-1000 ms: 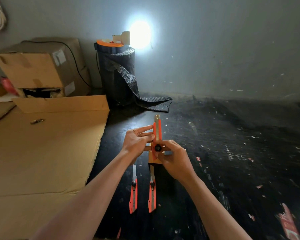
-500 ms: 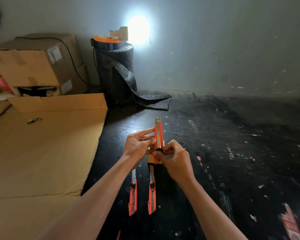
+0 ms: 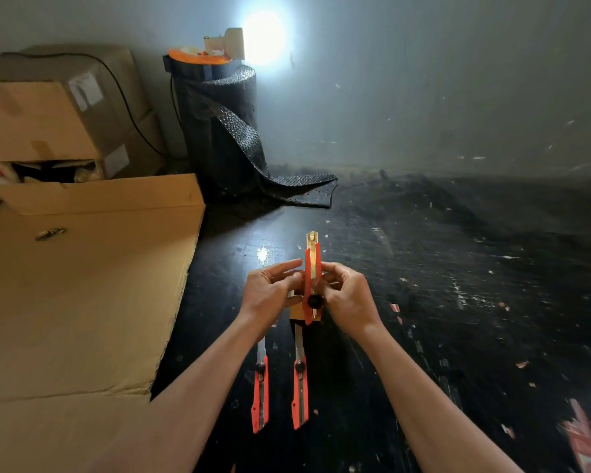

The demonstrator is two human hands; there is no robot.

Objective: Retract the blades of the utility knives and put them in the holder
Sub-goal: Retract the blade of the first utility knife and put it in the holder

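Observation:
I hold an orange utility knife (image 3: 312,268) upright over the dark floor, its metal tip pointing away from me. My left hand (image 3: 270,295) pinches its left side and my right hand (image 3: 347,295) grips its right side; the black slider knob shows low on the handle. Behind the knife stands a small wooden holder (image 3: 296,312), mostly hidden by my hands. Two more orange utility knives (image 3: 260,394) (image 3: 300,390) lie side by side on the floor nearer to me, both with blades out and pointing away.
Flattened cardboard (image 3: 82,285) covers the floor at left, with cardboard boxes (image 3: 48,114) behind it. A black bubble-wrap roll (image 3: 219,131) with an orange reel on top stands by the wall. Paper scraps litter the dark floor at right.
The knob now sits lower on the held knife. My right fingers have shifted from the knob up to the knife's side. The camera view has dropped slightly.

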